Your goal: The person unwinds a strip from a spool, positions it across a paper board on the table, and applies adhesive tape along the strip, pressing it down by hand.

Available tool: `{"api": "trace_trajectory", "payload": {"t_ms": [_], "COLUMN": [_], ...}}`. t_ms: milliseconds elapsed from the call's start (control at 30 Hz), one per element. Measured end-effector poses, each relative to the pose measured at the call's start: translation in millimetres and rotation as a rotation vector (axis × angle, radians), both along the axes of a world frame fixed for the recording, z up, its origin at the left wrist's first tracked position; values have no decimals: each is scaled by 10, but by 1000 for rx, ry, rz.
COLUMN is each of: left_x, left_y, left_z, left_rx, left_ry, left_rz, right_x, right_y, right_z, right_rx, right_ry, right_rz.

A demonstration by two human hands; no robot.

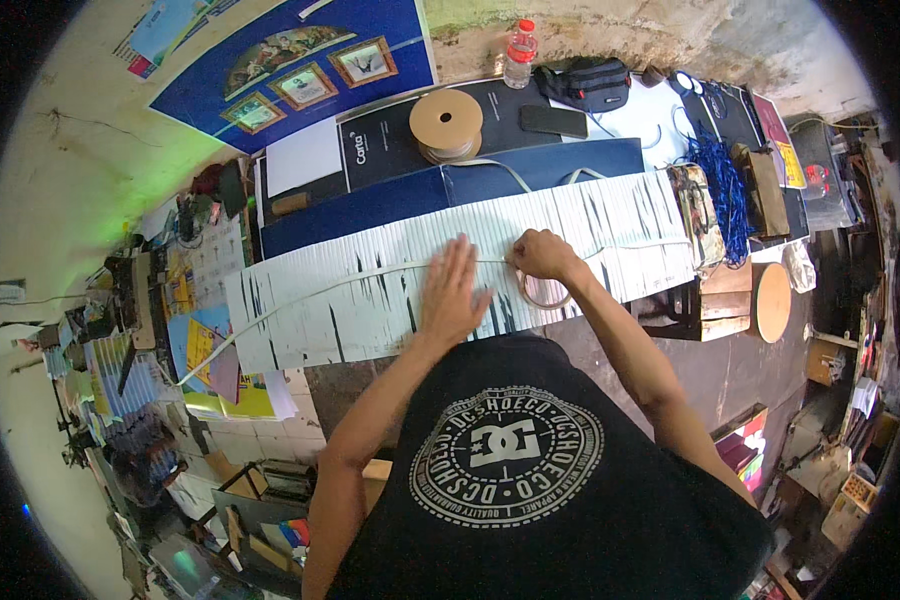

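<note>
A long row of thin white slats or spines (370, 325), with dark gaps between some of them, lies across the table in front of me. Along its length runs a narrow pale tape (360, 276), whose left end hangs past the row's left side. My left hand (452, 300) lies flat on the row with its fingers stretched out, fingertips close to the tape. My right hand (547, 256) is closed at the tape, which runs into its fingers; its grip is partly hidden. Just below that hand is a tan ring (560, 304), which looks like a tape roll.
Behind the row are a dark blue board (360, 212), a large cardboard spool (446, 122), a phone (554, 121), a red-capped bottle (519, 58) and a black bag (592, 86). Blue shredded strands (718, 190) lie at right, near a round wooden stool (770, 303). Papers (232, 385) lie at left.
</note>
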State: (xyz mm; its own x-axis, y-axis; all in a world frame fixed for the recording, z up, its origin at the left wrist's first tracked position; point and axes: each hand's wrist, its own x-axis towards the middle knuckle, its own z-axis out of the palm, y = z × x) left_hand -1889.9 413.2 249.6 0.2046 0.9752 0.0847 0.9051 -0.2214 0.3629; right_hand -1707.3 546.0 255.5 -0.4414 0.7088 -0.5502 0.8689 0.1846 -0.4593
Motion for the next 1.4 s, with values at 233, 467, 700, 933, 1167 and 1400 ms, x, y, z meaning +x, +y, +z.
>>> {"api": "trace_trajectory", "payload": {"t_ms": [233,467,700,933,1167,1400], "left_x": [67,-757,-1730,-1413,108,199], "left_y": [-62,-385,-822,-163,385,549], "left_z": [-136,-131,-148,103,-219,-111], "left_rx": [-26,-95,-69,383,82,-26], "left_ry": [-45,136,289,-57,-109,-230], "left_rz": [-57,95,426,522,3,-31], "right_x": [48,35,84,3,-117,190], "right_y": [0,17,64,163,168,60], "right_z": [-51,5,-14,-31,66,167], "right_rx": [63,41,73,47,0,-13], "right_ry": [106,125,165,74,98,203], "right_rz": [60,84,176,210,430,274]}}
